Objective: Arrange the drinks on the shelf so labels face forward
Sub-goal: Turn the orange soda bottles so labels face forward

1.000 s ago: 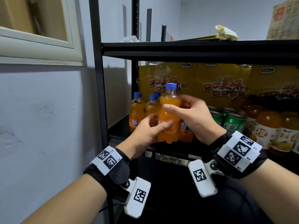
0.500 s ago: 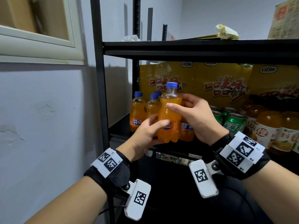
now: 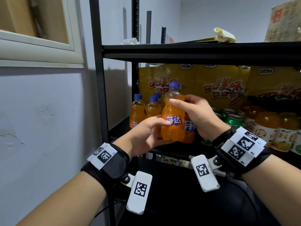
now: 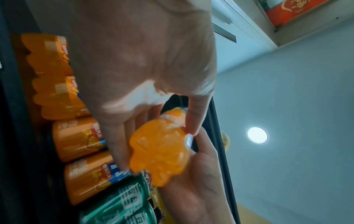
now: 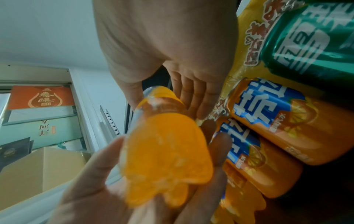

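An orange soda bottle (image 3: 172, 121) with a blue cap stands upright in front of the shelf row, and its blue-and-white label faces me. My left hand (image 3: 156, 128) grips its lower half, thumb across the label's left edge. My right hand (image 3: 192, 111) pinches the shoulder near the neck. The left wrist view shows the bottle's lobed base (image 4: 159, 153) between my fingers (image 4: 118, 148). The right wrist view shows the same bottle base (image 5: 166, 151). Three more orange bottles (image 3: 137, 111) stand at the shelf's left end, and another labelled one (image 3: 189, 128) stands behind the held bottle.
Green cans (image 3: 232, 119) and orange juice bottles (image 3: 263, 126) fill the shelf to the right. Yellow snack bags (image 3: 219, 88) line the back. The black upper shelf board (image 3: 195, 49) hangs close above. A black upright post (image 3: 97, 79) and a wall stand at the left.
The held bottle has been turned about its upright axis: its label, hidden before, now faces me. Both hands kept their hold and shifted slightly on it.
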